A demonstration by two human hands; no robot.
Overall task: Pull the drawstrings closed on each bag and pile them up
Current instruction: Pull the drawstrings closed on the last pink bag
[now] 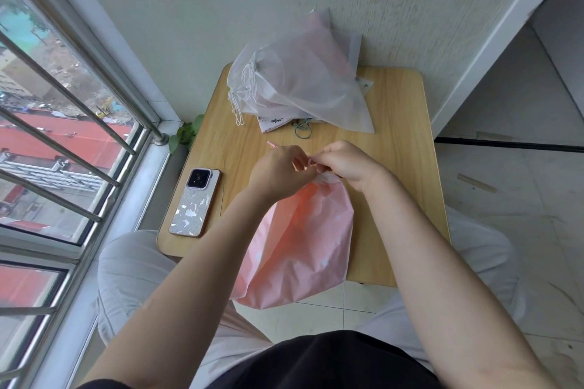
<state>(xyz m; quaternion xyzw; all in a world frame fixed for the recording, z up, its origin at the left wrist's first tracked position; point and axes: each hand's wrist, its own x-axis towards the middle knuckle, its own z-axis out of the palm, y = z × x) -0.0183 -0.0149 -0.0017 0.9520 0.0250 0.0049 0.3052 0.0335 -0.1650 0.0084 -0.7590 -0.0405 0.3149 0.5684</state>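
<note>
Pink bag (pixel 303 237) cinched at its neck, cords being drawn.
It hangs off the surface (pixel 395 136) near edge; both hands' fingers (pixel 300 164) pinch its pink drawstring (pixel 271 145). An uneven tug could drag it floorward, or toward the pile of white bags (pixel 300 82).

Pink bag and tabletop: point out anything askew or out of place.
The pink bag hangs well past the table's near edge toward the lap while both hands, left hand and right hand, pinch its drawstring. The phone lies close to the left edge. Nothing looks spilled or damaged.
</note>
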